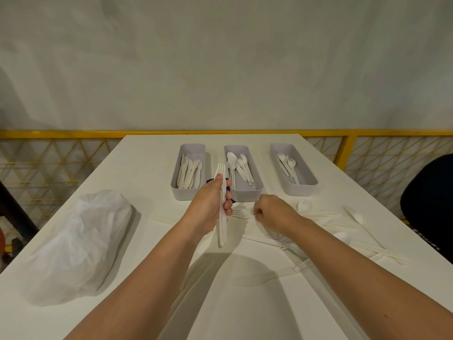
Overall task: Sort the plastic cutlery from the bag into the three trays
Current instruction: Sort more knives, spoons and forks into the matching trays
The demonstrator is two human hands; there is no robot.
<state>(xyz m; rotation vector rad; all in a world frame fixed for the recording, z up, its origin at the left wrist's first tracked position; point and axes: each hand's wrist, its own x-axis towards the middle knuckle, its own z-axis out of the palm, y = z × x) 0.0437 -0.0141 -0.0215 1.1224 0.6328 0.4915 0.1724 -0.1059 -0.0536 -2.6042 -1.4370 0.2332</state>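
Observation:
Three grey trays stand in a row at the far side of the white table: the left tray [177, 182] has knives, the middle tray [247, 191] has spoons and a fork, the right tray [304, 185] has forks. My left hand [210, 204] grips a bundle of white forks [222, 224], tines pointing up and away, just in front of the gap between the left and middle trays. My right hand [272, 212] is curled, knuckles up, and pinches a white fork [239, 214] lying on the table. Loose white cutlery [326, 217] lies scattered to the right of that hand.
A crumpled white plastic bag [81, 241] lies on the table's left part. A small dark blue thing [210, 180] shows behind my left hand. A dark round object [431, 204] stands off the table's right edge. A yellow railing [61, 134] runs behind.

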